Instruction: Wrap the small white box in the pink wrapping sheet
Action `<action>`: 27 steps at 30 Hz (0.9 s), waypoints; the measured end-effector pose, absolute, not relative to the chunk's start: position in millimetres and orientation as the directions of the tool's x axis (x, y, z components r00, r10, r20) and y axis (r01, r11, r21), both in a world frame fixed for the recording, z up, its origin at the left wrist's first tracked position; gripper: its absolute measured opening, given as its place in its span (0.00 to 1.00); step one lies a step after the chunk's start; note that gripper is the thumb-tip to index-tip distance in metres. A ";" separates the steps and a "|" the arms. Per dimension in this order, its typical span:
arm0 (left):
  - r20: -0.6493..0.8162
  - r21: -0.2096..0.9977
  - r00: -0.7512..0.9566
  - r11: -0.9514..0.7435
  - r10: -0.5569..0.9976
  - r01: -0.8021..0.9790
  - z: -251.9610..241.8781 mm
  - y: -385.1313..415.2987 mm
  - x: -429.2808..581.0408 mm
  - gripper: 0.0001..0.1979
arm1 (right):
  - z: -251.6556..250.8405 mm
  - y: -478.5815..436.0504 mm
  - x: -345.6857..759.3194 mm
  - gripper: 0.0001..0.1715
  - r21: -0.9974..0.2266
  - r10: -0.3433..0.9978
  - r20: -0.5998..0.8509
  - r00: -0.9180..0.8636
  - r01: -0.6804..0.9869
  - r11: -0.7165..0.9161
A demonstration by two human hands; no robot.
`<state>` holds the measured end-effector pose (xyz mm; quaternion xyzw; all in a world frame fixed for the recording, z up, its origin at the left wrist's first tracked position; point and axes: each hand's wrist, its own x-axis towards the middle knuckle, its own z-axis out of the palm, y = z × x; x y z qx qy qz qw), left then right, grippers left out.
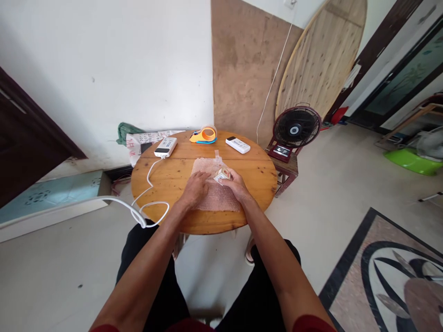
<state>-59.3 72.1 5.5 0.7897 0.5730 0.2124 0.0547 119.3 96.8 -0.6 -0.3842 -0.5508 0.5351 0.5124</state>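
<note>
A sheet of bubble wrap (204,167) lies on the round wooden table (173,177). My left hand (195,188) rests flat on the sheet, pressing it down. My right hand (236,183) grips a small box (222,174) with printed sides and holds it on the sheet, just right of the left hand. A strip of clear tape or film sticks up behind the box.
At the table's far edge sit an orange tape dispenser (204,135), a white remote (237,145) and a white power bank (165,147) with a white cable (148,184) trailing off the front left. A small fan (296,129) stands on a stool at the right.
</note>
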 end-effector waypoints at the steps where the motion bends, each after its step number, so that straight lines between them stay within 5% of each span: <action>1: 0.286 0.322 0.255 -0.343 0.924 0.882 4.4 67.4 -61.0 0.25 | 0.0 96.2 119.3 0.29 -0.984 0.967 0.166 -0.195 -0.099 0.149; 20: 0.410 0.441 0.098 -0.291 0.907 0.849 -25.4 46.4 -66.9 0.23 | -12.0 100.9 117.5 0.32 -0.938 0.897 0.296 -0.327 0.080 0.339; 27: 0.431 0.436 0.109 -0.312 0.896 0.844 -25.1 46.9 -66.4 0.23 | -21.5 102.2 113.0 0.33 -0.838 0.873 0.339 -0.351 0.309 0.449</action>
